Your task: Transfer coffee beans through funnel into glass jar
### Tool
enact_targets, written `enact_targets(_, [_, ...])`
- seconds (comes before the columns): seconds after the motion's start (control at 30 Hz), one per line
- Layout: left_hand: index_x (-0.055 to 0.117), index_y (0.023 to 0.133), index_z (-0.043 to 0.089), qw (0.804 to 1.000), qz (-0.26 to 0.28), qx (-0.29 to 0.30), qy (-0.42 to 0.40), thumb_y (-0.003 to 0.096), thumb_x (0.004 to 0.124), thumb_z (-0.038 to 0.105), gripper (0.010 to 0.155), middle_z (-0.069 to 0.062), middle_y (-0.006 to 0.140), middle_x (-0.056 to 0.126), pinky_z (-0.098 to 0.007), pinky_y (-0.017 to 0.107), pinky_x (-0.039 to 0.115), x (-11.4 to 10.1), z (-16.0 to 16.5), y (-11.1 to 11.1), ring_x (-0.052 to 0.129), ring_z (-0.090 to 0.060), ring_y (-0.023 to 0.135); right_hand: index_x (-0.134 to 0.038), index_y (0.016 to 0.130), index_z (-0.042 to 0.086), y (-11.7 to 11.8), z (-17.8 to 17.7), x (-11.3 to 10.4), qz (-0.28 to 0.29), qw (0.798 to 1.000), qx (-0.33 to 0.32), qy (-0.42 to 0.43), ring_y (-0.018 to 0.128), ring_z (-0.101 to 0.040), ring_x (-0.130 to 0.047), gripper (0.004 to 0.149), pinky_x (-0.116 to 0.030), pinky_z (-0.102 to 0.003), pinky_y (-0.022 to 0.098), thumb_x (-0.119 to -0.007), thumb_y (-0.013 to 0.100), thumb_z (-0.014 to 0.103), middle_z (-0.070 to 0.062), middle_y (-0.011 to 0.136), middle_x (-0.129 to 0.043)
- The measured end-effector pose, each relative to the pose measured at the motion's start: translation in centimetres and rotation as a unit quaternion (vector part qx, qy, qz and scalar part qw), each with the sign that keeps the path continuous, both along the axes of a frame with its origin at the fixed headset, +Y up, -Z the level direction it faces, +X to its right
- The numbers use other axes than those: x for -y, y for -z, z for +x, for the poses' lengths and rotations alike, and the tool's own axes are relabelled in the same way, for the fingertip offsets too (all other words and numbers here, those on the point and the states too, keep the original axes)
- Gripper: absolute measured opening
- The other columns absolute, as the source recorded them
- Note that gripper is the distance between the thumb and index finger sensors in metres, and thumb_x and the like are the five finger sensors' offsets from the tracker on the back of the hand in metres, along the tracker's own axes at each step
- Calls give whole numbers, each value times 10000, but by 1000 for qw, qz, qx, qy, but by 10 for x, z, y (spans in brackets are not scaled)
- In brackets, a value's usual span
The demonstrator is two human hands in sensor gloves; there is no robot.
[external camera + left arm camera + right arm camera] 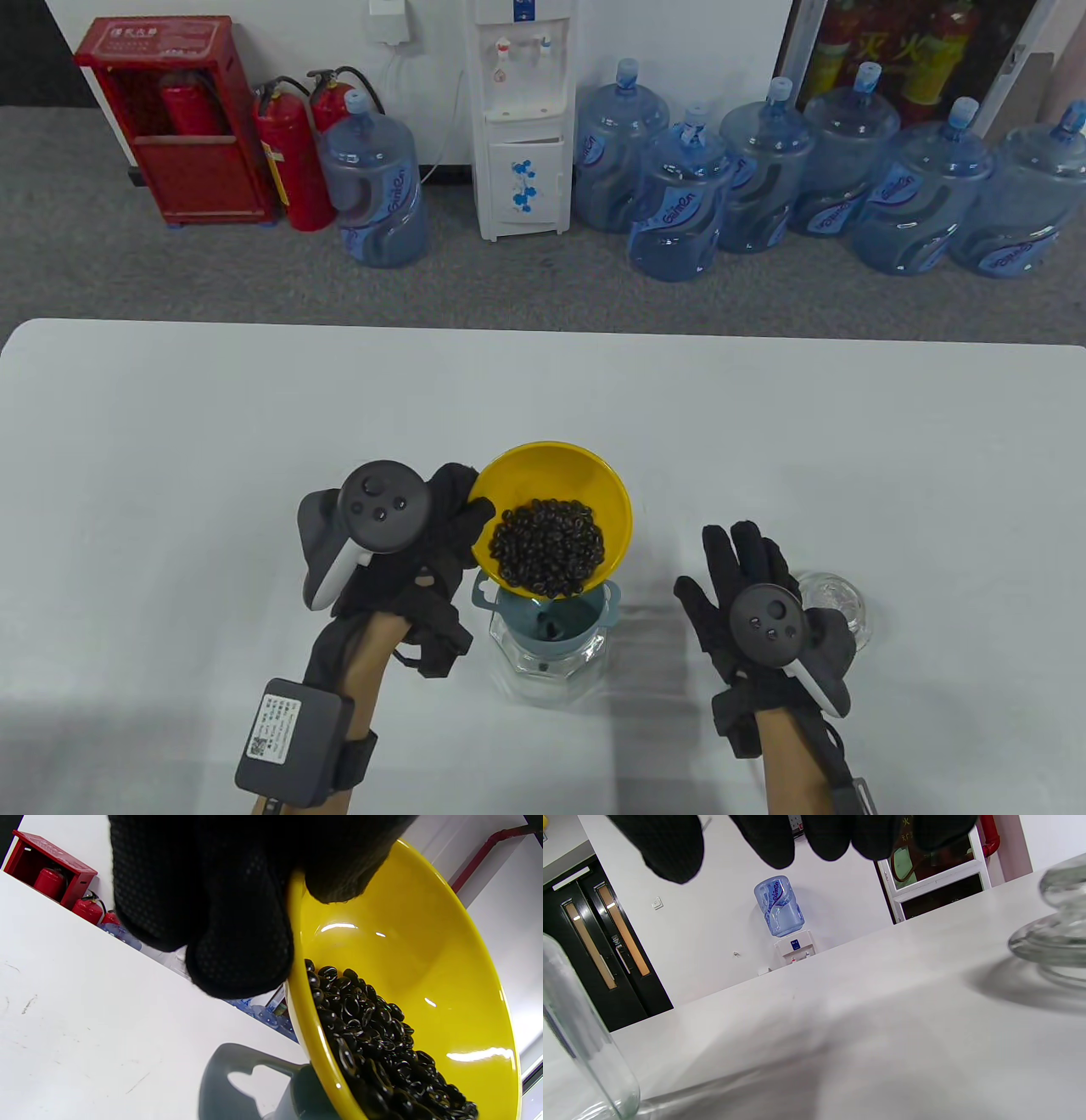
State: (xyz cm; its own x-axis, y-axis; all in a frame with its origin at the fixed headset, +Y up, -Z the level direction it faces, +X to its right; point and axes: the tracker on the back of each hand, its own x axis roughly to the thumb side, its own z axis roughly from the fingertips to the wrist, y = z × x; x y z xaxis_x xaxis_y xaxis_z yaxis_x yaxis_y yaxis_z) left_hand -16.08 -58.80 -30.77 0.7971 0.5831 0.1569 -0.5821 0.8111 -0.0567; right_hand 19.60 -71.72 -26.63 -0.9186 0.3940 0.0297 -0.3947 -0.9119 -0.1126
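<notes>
1. The counter (170, 475) carries everything, with the work going on near its front edge
2. The left hand (424, 543) has its grip closed on the near-left rim of the yellow bowl (585, 475), thumb inside and fingers outside, and the bowl is tipped toward the funnel
3. The right hand (747, 586) lies flat and spread on the counter, its grip released and grasping nothing
4. The bowl looks light, stiff and glossy, so likely slippery; a rim pinch is the natural hold
5. The glass jar (547, 671) stands below the bowl; heavy and breakable I'd guess, best steadied by its sides
6. The grey-blue funnel (556, 615) sits in the jar's mouth, a few beans already in it
7. A glass lid (836, 603) lies just beside the right hand
8. The coffee beans (547, 548) are heaped at the bowl's low lip, loose and quick to roll
9. The left wrist view alone shows the thumb over the rim; the table view alone shows the jar under the funnel
</notes>
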Motion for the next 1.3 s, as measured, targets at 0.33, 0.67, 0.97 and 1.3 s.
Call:
enact_targets(0.33, [744, 916, 158, 1000, 3, 7, 1, 558, 839, 335, 411, -66, 688, 1016, -402, 467, 969, 0, 2, -1, 1168, -160, 431, -466, 1233, 199, 0, 0, 0, 0, 1000, 0, 1, 1146, -488, -402, 719, -450, -692, 770, -647, 657, 589, -221, 1283, -333])
enact_targets(0.67, [742, 911, 162, 1000, 8, 11, 7, 558, 839, 332, 404, -71, 695, 1012, -407, 472, 967, 0, 2, -2, 1169, -164, 444, -468, 1233, 194, 0, 0, 0, 0, 1000, 1, 2, 1147, -487, -401, 722, -450, -691, 770, -648, 656, 589, -227, 1282, -331])
enact_targets(0.97, [744, 907, 172, 1000, 19, 14, 10, 556, 839, 338, 400, -67, 698, 1011, -407, 477, 964, 1, 4, -4, 1169, -167, 452, -469, 1232, 195, 0, 0, -1, 0, 1000, 1, 1, 1145, -489, -401, 720, -448, -692, 770, -647, 656, 589, -226, 1283, -331])
enact_targets(1.3, [744, 901, 166, 1000, 25, 11, 12, 555, 838, 339, 398, -67, 698, 1011, -406, 476, 966, 1, 3, -5, 1169, -167, 457, -468, 1233, 194, 0, 0, -1, 0, 1000, 2, 1, 1145, -489, -399, 721, -447, -692, 770, -647, 657, 589, -229, 1282, -333])
